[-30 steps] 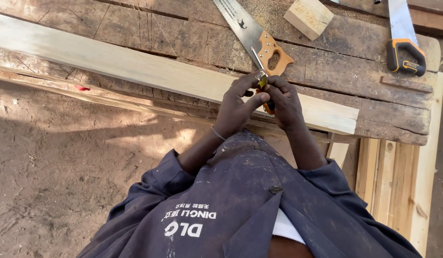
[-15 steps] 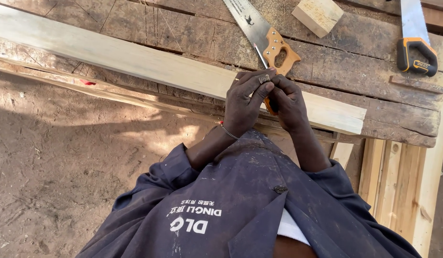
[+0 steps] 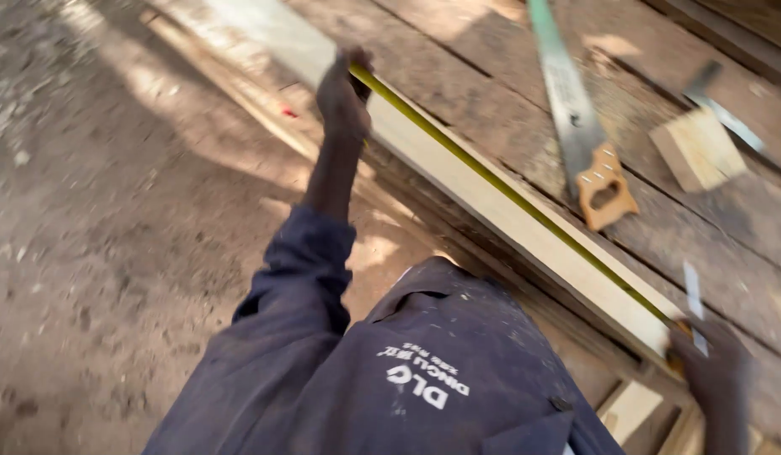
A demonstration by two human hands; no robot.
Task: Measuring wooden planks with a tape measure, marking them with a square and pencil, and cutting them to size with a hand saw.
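A long pale wooden plank (image 3: 458, 181) lies on a rough wooden workbench (image 3: 508, 101). A yellow tape measure blade (image 3: 508, 194) is stretched along the plank. My left hand (image 3: 344, 93) reaches far out and holds the tape's end on the plank. My right hand (image 3: 711, 366) holds the other end of the tape at the plank's near end, along with a thin light-coloured stick; the picture is blurred there.
A hand saw with a wooden handle (image 3: 605, 190) lies on the bench beyond the plank. A small wooden block (image 3: 698, 147) and a second blade (image 3: 727, 109) lie to its right. Bare dirt ground (image 3: 96, 253) is on the left. Slats (image 3: 635, 409) show at the bottom right.
Both hands were together at the plank near the saw handle. Now my left hand has stretched out along the plank, drawing the yellow tape, and the view has swung round.
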